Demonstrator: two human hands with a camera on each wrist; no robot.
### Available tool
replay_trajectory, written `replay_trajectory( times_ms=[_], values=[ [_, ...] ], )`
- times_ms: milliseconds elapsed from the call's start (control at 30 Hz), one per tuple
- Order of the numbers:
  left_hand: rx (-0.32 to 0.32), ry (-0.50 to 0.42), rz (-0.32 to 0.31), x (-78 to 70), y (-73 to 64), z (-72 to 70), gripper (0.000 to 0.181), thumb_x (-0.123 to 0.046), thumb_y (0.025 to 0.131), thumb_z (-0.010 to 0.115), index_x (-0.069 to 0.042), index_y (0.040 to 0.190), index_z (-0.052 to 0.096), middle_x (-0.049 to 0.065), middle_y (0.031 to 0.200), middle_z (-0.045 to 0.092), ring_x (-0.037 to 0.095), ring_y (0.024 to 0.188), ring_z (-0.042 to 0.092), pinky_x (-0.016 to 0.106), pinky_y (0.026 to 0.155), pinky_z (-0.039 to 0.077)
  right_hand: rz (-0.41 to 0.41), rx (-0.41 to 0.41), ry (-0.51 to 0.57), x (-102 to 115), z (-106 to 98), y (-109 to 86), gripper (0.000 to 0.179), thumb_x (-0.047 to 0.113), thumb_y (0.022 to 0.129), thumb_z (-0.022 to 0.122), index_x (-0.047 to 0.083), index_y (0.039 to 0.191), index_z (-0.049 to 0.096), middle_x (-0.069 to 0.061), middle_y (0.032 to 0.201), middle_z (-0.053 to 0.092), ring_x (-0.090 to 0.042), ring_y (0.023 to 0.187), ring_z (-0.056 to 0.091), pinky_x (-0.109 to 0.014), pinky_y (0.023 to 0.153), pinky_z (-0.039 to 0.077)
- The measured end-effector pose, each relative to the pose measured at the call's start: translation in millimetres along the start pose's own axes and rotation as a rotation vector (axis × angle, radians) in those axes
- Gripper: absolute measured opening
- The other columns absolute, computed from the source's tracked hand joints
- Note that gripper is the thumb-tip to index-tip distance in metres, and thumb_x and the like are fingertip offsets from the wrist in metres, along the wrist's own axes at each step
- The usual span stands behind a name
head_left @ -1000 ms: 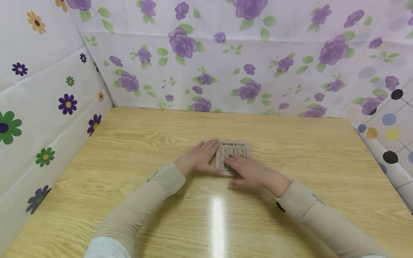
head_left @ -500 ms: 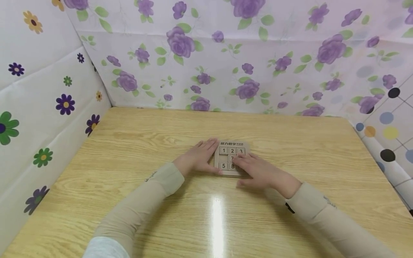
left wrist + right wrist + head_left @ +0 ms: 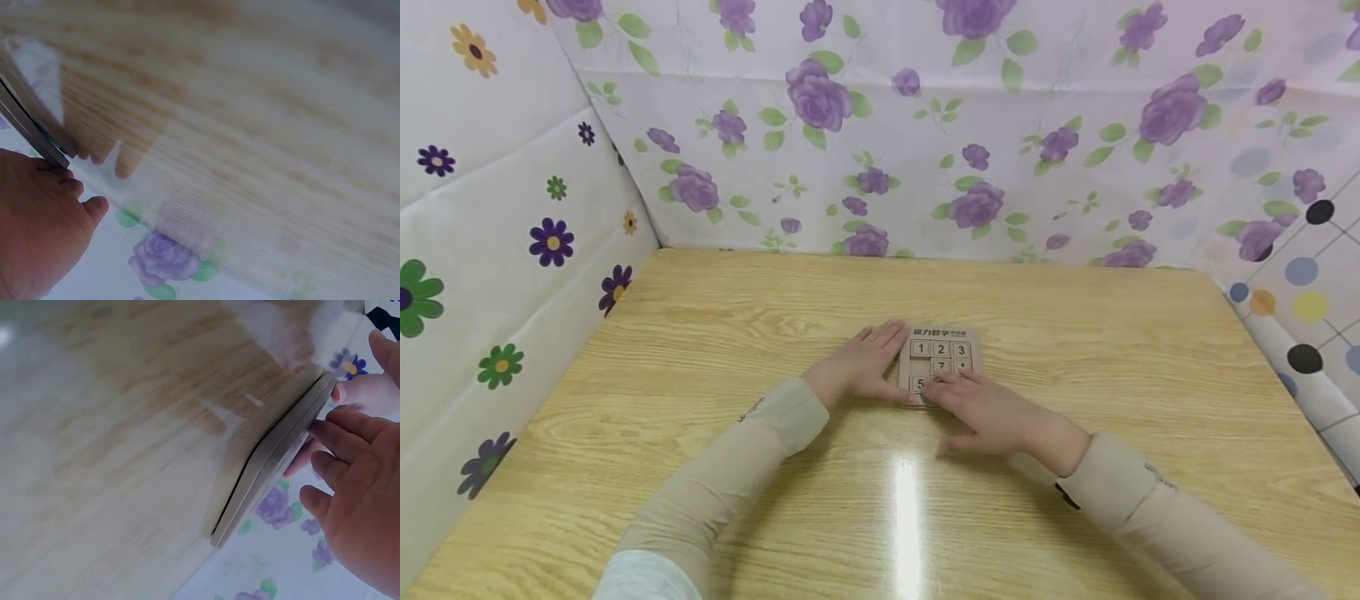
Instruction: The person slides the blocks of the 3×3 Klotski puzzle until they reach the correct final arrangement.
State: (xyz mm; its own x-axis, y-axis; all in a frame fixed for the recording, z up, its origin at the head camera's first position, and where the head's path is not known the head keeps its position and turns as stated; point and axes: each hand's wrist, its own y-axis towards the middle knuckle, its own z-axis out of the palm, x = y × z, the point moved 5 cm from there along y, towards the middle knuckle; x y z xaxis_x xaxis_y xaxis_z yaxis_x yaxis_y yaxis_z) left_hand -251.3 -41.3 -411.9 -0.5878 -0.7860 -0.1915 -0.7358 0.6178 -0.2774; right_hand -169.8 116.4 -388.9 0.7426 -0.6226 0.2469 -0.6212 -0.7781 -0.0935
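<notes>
A number sliding puzzle (image 3: 942,332) with a grey-brown frame lies flat on the table. Tiles 1, 2 and 3 fill its top row; the middle row has a gap at left, then 7 and a partly covered 4. Tile 5 shows at lower left. My left hand (image 3: 861,367) rests along the puzzle's left side, its thumb at the near left corner. With fingers extended, my right hand (image 3: 992,412) touches the bottom row and hides the tiles there. From the right wrist view, the puzzle's side (image 3: 275,456) appears edge-on beneath the fingertips (image 3: 322,428).
The wood-grain table (image 3: 760,292) reflects a bright light streak (image 3: 907,525) in front of the puzzle. Floral cloth (image 3: 880,125) hangs behind it, with patterned sheets at the left (image 3: 490,250) and right (image 3: 1315,333).
Tile 7 slid right from the left column to the middle, leaving a gap. My right hand went right with it, then came back left and nearer to the bottom row. The left hand stayed put.
</notes>
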Motion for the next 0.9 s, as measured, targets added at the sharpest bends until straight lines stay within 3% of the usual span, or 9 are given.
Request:
replay_trajectory(
  times_ms=[600,900],
  values=[
    [0.015,-0.024,-0.006,1.7,0.1,1.7,0.117,-0.076,0.077,0.052,-0.008,0.153,-0.004,0.008,0.161,-0.005,0.020,0.148,-0.005,0.039,0.121,0.001,0.093,0.028,-0.019,-12.8,-2.8,15.1,0.078,0.046,0.090,0.061,0.001,0.147,0.033,-0.016,0.152,0.033,-0.034,0.143,0.024,-0.053,0.118,0.017],
    [0.015,-0.017,-0.006,1.7,1.1,1.8,0.116,-0.076,0.077,0.053,-0.008,0.153,-0.004,0.008,0.160,-0.005,0.020,0.148,-0.005,0.040,0.121,0.001,0.063,-0.006,-0.015,-16.5,-1.4,3.7,0.078,0.045,0.089,0.062,0.000,0.146,0.033,-0.018,0.152,0.033,-0.036,0.143,0.024,-0.054,0.117,0.017]
  ],
)
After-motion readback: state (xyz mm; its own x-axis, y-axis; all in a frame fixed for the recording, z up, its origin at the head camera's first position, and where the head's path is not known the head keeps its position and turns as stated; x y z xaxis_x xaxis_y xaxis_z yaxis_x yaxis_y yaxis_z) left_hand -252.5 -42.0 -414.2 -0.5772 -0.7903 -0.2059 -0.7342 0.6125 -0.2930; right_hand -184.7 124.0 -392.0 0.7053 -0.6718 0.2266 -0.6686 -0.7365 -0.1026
